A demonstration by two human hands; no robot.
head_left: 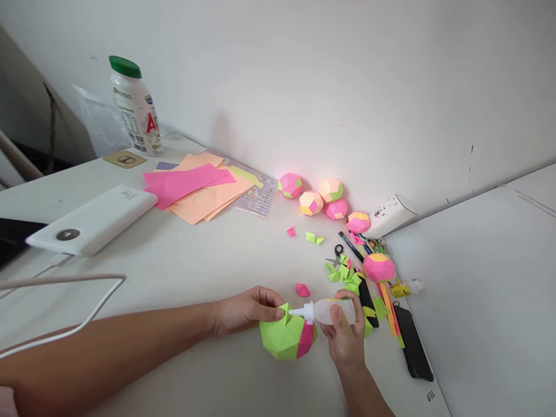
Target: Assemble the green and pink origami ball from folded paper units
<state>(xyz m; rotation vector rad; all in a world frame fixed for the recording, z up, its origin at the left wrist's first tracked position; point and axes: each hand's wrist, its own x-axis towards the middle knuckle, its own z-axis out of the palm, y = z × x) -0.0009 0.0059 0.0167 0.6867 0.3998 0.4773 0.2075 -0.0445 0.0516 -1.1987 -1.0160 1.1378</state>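
Observation:
My left hand (256, 308) is closed on a green and pink folded-paper ball (280, 339), thumb and fingers pinching a raised green flap at its top. Closed around a small clear glue bottle (332, 311) is my right hand (347, 336). The bottle lies almost level, its white nozzle pointing left at the raised flap. Whether the tip touches the paper I cannot tell. Just behind the ball, a pink folded piece (303, 289) rests on the table. To the right, several loose green folded pieces (347, 275) are heaped beside small scissors (337, 252).
Finished paper balls (310, 202) stand along the wall. Paper sheets (200, 185), a white power bank (93, 220) and a green-capped bottle (135, 110) are at left. A white cable (87, 321) crosses above my left forearm. A black case (414, 344) lies by the right edge.

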